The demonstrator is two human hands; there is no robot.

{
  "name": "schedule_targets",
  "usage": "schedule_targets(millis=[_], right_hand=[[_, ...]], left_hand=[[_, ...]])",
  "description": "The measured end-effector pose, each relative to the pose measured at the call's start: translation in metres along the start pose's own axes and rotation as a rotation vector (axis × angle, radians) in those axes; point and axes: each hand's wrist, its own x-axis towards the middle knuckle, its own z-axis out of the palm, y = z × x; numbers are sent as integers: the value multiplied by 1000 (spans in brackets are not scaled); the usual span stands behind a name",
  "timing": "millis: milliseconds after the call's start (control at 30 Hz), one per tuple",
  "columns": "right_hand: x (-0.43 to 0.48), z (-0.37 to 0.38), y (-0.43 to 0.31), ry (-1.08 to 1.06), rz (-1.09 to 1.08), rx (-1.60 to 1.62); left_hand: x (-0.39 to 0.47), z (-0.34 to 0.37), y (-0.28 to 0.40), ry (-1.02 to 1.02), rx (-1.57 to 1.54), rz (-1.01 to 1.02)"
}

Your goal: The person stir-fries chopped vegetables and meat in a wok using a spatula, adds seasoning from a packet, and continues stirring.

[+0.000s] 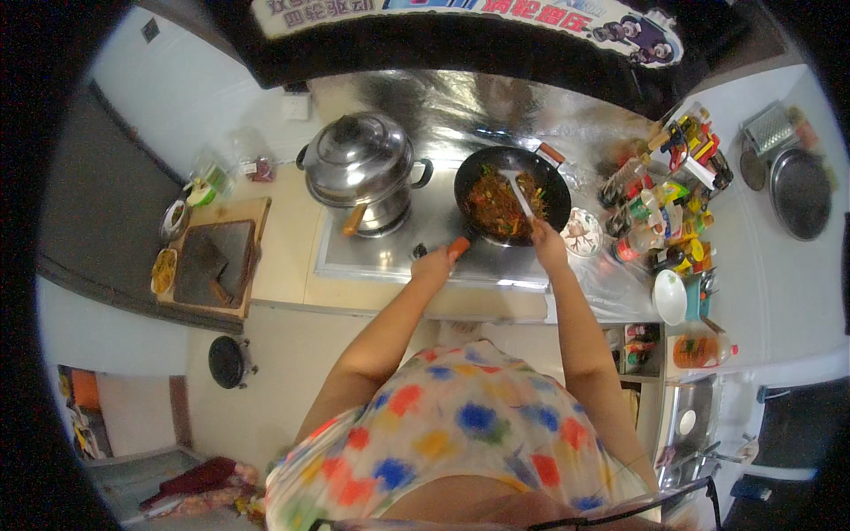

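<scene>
A dark wok (564, 192) stands on the right side of the metal stove top, holding a brown mix of food (495, 206) with green and orange bits. My left hand (433, 267) is closed on the wok's reddish handle (458, 247). With my right hand (549, 244) I grip a metal spatula (519, 192), its blade down among the food. A patterned bowl (583, 232) sits just right of the wok. Left of the wok, a lidded steel steamer pot (362, 166) rests on the stove, and a wooden handle (354, 220) juts out at its front.
Bottles and packets (657, 212) crowd the counter at the right, near a white bowl (669, 297) and an oil bottle (704, 350). At the left, a cleaver (214, 260) lies on a cutting board (246, 265) beside small dishes (163, 271). A sink (690, 405) is at lower right.
</scene>
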Motion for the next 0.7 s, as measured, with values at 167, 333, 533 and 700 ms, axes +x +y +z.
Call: schedule_targets(millis=[167,333,533,700], right_hand=[[-33,-19,-3,-51,-18,-153],[-34,-32,7,108,14,-154],[-61,-35,3,-25,127,-70],[-78,-34,-18,-83,147,-106]], left_hand=[[-1,6,-9,24,1,-23],[0,7,-5,25,25,39],[6,11,-10,-5,26,18],[11,13,-14,-51,2,1]])
